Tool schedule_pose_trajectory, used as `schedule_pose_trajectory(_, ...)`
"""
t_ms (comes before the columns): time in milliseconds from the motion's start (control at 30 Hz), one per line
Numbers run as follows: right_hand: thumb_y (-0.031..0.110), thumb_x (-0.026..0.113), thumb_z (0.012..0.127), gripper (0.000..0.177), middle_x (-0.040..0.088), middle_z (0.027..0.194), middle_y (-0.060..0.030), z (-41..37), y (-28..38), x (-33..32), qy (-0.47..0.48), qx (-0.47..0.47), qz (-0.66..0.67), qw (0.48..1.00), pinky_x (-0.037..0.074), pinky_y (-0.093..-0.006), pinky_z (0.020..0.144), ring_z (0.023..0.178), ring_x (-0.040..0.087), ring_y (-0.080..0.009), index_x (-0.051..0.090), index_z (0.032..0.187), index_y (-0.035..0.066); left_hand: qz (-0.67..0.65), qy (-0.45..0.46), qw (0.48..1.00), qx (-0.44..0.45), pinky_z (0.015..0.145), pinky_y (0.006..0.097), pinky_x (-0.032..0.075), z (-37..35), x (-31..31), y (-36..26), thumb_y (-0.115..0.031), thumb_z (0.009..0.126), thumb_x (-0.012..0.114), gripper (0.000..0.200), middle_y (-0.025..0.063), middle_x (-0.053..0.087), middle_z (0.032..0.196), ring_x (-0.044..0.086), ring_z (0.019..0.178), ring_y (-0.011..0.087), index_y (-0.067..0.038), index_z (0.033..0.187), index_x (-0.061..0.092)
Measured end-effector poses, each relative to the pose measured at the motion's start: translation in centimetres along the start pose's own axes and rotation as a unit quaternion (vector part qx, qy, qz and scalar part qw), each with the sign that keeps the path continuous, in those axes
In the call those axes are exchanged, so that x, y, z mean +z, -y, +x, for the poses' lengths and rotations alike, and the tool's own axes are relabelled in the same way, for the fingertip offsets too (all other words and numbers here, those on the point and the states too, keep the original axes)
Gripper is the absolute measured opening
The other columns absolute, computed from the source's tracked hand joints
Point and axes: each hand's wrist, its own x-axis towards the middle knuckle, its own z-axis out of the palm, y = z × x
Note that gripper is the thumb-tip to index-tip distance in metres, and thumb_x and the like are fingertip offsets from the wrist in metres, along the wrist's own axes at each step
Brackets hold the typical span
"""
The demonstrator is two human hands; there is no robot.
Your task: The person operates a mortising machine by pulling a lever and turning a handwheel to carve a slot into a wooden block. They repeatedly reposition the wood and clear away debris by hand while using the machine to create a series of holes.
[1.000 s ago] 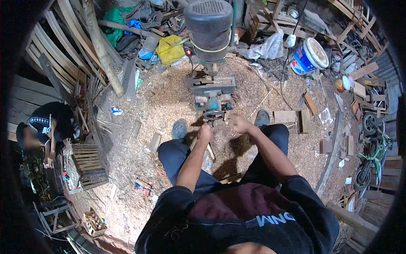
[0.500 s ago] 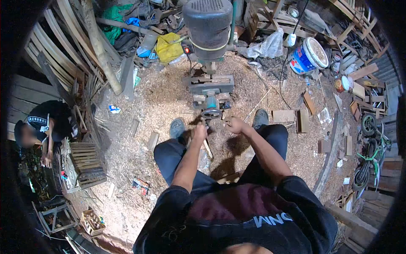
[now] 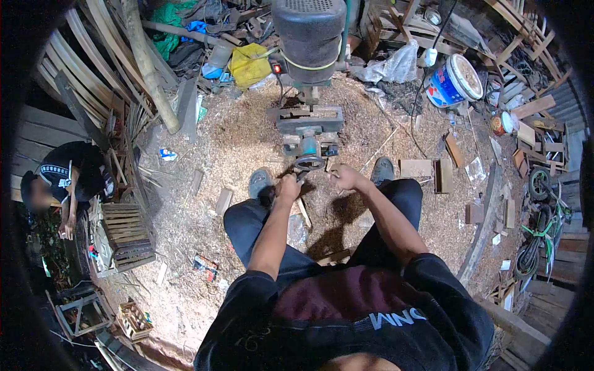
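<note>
A floor-standing drill machine with a dark motor housing [image 3: 309,43] stands in front of me. Beneath its spindle sits a metal vise [image 3: 310,123] with a round handwheel [image 3: 309,162] facing me. My left hand [image 3: 288,187] is closed just below and left of the wheel; a dark bit shows by its fingers, too small to name. On the wheel's right, my right hand [image 3: 348,177] has its fingers curled together, apart from the rim. Whatever lies in its fingers is too small to make out. A thin wood strip [image 3: 304,212] lies under my left hand.
Wood shavings [image 3: 204,241] cover the floor. Wood blocks [image 3: 414,168] and a paint bucket [image 3: 455,81] are to the right. At left, another person [image 3: 74,176] sits near a slatted crate [image 3: 127,235]. A power cable [image 3: 413,123] hangs down right of the machine.
My left hand has shifted slightly left, and my right hand has moved up a little with its fingers turned nearer the wheel. The view has shifted slightly.
</note>
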Motion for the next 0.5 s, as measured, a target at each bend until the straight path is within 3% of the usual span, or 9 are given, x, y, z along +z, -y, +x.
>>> schedule_pose_trajectory(67,0.034,0.061,0.083,0.036,0.065,0.087,-0.0275,0.6,0.2,-2.1,-0.034,0.002,0.017,0.999,0.050,-0.0512,0.074,0.083,0.063,-0.0462,0.064,0.093,-0.001,-0.009,-0.049,0.998,0.026,0.083,0.0493,0.051,-0.2,-1.3,-1.1,-0.025,0.087,0.063,0.026,0.0236,0.067,0.094,0.065,0.091,0.0403,-0.002,0.098,0.066)
schedule_pose_trajectory(133,0.039,0.058,0.089,0.040,0.065,0.079,-0.0248,1.3,3.3,-7.3,-0.065,0.038,0.070,0.995,0.048,-0.0483,0.067,0.074,0.063,-0.0404,0.065,0.089,-0.001,-0.057,-0.101,0.992,0.039,0.081,0.0492,0.051,0.7,-3.9,-2.1,-0.026,0.087,0.063,0.026,0.0238,0.067,0.094,0.065,0.090,0.0402,-0.002,0.097,0.066)
schedule_pose_trajectory(233,0.040,0.056,0.092,0.042,0.065,0.076,-0.0200,5.5,4.4,-15.2,-0.223,0.035,0.053,0.973,0.048,-0.0447,0.066,0.070,0.063,-0.0324,0.065,0.090,0.000,-0.119,-0.141,0.983,0.026,0.080,0.0461,0.052,1.9,-12.9,-6.2,-0.026,0.090,0.062,0.026,0.0214,0.066,0.096,0.065,0.091,0.0388,-0.002,0.098,0.066)
schedule_pose_trajectory(300,0.037,0.061,0.093,0.042,0.067,0.084,-0.0159,8.4,8.3,-22.1,-0.379,-0.021,0.136,0.915,0.050,-0.0366,0.075,0.079,0.064,-0.0227,0.063,0.102,-0.004,-0.231,-0.300,0.916,0.135,0.081,0.0444,0.051,1.8,-20.0,-9.6,-0.018,0.092,0.058,0.023,0.0206,0.066,0.099,0.064,0.090,0.0380,0.000,0.105,0.065)
schedule_pose_trajectory(333,0.040,0.062,0.093,0.049,0.068,0.093,-0.0160,10.3,9.6,-26.1,-0.384,-0.040,0.179,0.905,0.051,-0.0349,0.077,0.086,0.065,-0.0218,0.060,0.109,-0.006,-0.218,-0.390,0.871,0.203,0.084,0.0430,0.050,2.9,-22.7,-10.9,-0.012,0.093,0.057,0.025,0.0220,0.064,0.106,0.063,0.094,0.0383,0.002,0.112,0.063)
schedule_pose_trajectory(367,0.045,0.061,0.092,0.056,0.067,0.097,-0.0157,12.6,10.9,-29.2,-0.458,-0.055,0.189,0.867,0.051,-0.0339,0.080,0.088,0.065,-0.0222,0.058,0.113,-0.007,-0.179,-0.450,0.834,0.265,0.088,0.0423,0.048,3.1,-26.5,-12.8,-0.012,0.092,0.059,0.032,0.0232,0.060,0.115,0.060,0.104,0.0385,0.003,0.119,0.058)
schedule_pose_trajectory(400,0.045,0.061,0.092,0.059,0.067,0.101,-0.0174,14.4,12.1,-32.7,-0.490,-0.067,0.167,0.853,0.050,-0.0347,0.086,0.092,0.065,-0.0232,0.056,0.116,-0.007,-0.204,-0.459,0.813,0.295,0.096,0.0430,0.045,3.0,-29.7,-14.9,-0.015,0.091,0.061,0.039,0.0226,0.056,0.125,0.053,0.116,0.0398,0.001,0.126,0.054)
schedule_pose_trajectory(467,0.054,0.054,0.092,0.063,0.065,0.099,-0.0150,17.0,15.2,-37.6,-0.547,-0.127,0.097,0.822,0.047,-0.0327,0.086,0.092,0.061,-0.0210,0.059,0.113,-0.005,-0.180,-0.518,0.750,0.369,0.105,0.0459,0.036,3.0,-34.7,-19.5,-0.019,0.091,0.061,0.041,0.0193,0.055,0.130,0.046,0.126,0.0396,-0.001,0.127,0.054)
schedule_pose_trajectory(500,0.060,0.051,0.091,0.069,0.065,0.101,-0.0155,18.6,16.4,-39.6,-0.560,-0.141,0.090,0.812,0.046,-0.0328,0.086,0.095,0.059,-0.0217,0.061,0.113,-0.005,-0.128,-0.523,0.755,0.374,0.106,0.0467,0.035,4.7,-35.1,-20.3,-0.021,0.091,0.061,0.041,0.0185,0.055,0.129,0.045,0.127,0.0396,-0.002,0.126,0.055)
